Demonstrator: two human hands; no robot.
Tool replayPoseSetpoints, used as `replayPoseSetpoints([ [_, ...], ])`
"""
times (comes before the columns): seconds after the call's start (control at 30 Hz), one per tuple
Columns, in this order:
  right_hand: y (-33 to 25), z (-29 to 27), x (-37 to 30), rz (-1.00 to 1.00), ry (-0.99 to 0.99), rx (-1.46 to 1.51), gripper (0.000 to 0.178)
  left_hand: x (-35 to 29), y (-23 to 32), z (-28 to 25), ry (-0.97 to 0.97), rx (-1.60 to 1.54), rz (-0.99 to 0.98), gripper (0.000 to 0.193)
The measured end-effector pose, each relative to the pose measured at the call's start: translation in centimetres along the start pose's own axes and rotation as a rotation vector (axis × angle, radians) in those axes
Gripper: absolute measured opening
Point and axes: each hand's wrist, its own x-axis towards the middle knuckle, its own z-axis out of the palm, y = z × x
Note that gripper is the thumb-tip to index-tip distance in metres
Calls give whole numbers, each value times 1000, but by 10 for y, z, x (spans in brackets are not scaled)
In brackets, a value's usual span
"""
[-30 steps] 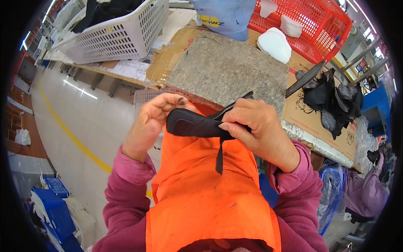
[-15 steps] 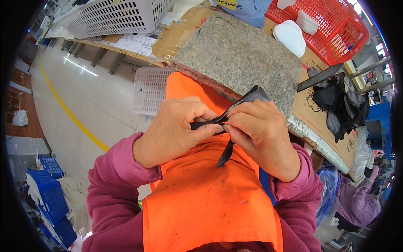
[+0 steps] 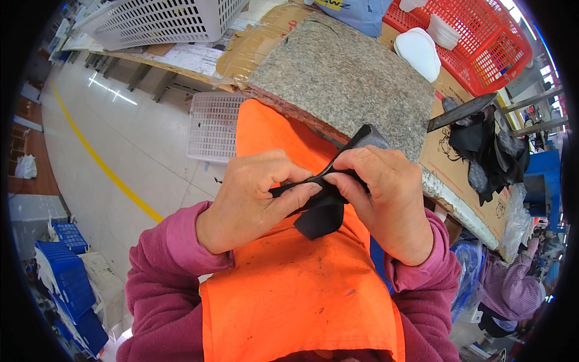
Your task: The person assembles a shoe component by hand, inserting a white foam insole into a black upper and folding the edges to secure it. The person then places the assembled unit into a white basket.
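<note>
A thin black piece of material (image 3: 322, 220), like leather or fabric, is stretched between my hands above the orange apron (image 3: 289, 283). My left hand (image 3: 256, 196) pinches its folded edge between thumb and fingers. Close beside it, my right hand (image 3: 383, 196) grips the same edge, thumb and forefinger pressed together. One flap hangs below the fingers, and a grey-black end sticks up behind the right hand. Parts of the piece are hidden under my fingers. Just beyond the hands lies a grey stone slab (image 3: 344, 72).
A black strip-like bar (image 3: 461, 113) and a heap of black pieces (image 3: 488, 151) lie on cardboard at right. Behind are a red basket (image 3: 482, 54), a white mask (image 3: 417, 54) and a white crate (image 3: 163, 27). Another white basket (image 3: 211, 130) is below the bench. A person (image 3: 512, 286) sits at far right.
The black piece has been turned and spread, so its hanging flap looks wider than the narrow strip before. Both hands have shifted slightly, still pinching it.
</note>
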Motion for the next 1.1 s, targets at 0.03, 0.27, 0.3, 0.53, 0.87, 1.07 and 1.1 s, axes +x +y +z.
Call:
replayPoseSetpoints([
  [0.03, 2, -1, 0, -22, -3, 6, 18, -1, 0, 0, -14, 2, 0, 14],
  [0.27, 3, -2, 0, -55, -56, 87, 18, -3, -6, -1, -54, -74, -72, 20],
  [0.3, 3, -2, -1, -55, -60, 103, 19, -3, -7, 0, -43, -100, -94, 20],
  [0.53, 2, 1, 1, -121, -87, 18, 19, -4, -8, 2, -23, -51, -65, 21],
  [0.87, 6, 15, 2, -143, -21, 13, 14, -5, -12, 4, -8, -146, -64, 19],
  [1.07, 5, 19, 1, -73, 12, 67, 14, -7, -15, 10, 62, -201, -38, 20],
  [1.1, 5, 19, 1, -66, 21, 85, 14, -8, -15, 11, 73, -216, -42, 19],
])
